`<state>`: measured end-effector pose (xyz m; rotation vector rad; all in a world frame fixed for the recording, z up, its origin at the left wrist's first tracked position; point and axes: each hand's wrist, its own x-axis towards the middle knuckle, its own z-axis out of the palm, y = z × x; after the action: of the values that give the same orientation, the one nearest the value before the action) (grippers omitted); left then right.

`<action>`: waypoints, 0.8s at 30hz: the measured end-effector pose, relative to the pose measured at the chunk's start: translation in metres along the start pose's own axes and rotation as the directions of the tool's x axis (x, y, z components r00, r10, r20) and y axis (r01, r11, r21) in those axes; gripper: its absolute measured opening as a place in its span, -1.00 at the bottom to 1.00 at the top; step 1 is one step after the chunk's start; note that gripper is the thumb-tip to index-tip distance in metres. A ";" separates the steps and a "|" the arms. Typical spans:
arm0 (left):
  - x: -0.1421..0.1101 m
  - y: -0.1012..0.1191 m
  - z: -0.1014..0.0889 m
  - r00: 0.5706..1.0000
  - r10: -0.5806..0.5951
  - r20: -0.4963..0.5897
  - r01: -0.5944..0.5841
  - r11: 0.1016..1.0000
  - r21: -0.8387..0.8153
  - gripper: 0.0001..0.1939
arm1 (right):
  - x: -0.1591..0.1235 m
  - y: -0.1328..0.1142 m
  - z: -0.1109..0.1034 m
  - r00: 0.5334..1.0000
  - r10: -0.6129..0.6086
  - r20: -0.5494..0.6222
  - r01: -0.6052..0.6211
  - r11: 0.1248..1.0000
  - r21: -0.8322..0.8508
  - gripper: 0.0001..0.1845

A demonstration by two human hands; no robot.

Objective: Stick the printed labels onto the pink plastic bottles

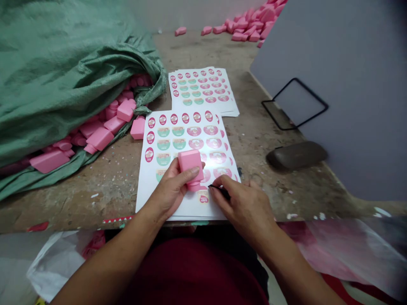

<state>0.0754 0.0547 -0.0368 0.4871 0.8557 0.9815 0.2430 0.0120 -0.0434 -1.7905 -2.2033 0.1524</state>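
One pink block (190, 167) sits gripped in the left hand (167, 190), fingers wrapped around it above a sticker sheet (187, 144), while the right hand (241, 212) pinches a thin black tool (218, 190) against the sheet, with more sheets (200, 87) farther along the table (95, 203).

Left hand (168, 190): palm turned inward, fingers curled beneath, gripping; left thumb (187, 171) lying across the top.
Right hand (241, 207): back upward, fingers bent down, right fingertips (214, 188) pinched together.
Between fingers: left fingertips near right fingertips, not touching.
Left wrist (149, 214): behind the fingers, toward the body.
Right wrist (267, 237): likewise behind the fingers.
Forearms (108, 264): bare, angling in from the lower corners toward the fingers.
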 end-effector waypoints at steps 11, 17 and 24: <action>0.002 0.000 -0.002 0.999 -0.012 -0.050 0.008 0.997 -0.080 -0.65 | 0.000 0.005 -0.005 0.998 0.015 0.055 -0.019 0.997 0.079 -0.81; 0.003 0.002 -0.002 0.999 -0.031 -0.028 0.027 0.992 -0.122 -0.70 | 0.005 -0.001 0.000 1.000 0.014 0.024 -0.014 1.000 0.016 -0.76; 0.001 0.003 0.001 0.997 -0.020 -0.068 0.018 0.999 -0.044 -0.68 | 0.012 0.011 -0.014 0.922 0.289 0.256 -0.379 0.547 0.746 -0.62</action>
<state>0.0747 0.0569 -0.0349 0.4099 0.8973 1.0018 0.2551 0.0249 -0.0306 -1.6171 -1.3942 1.1402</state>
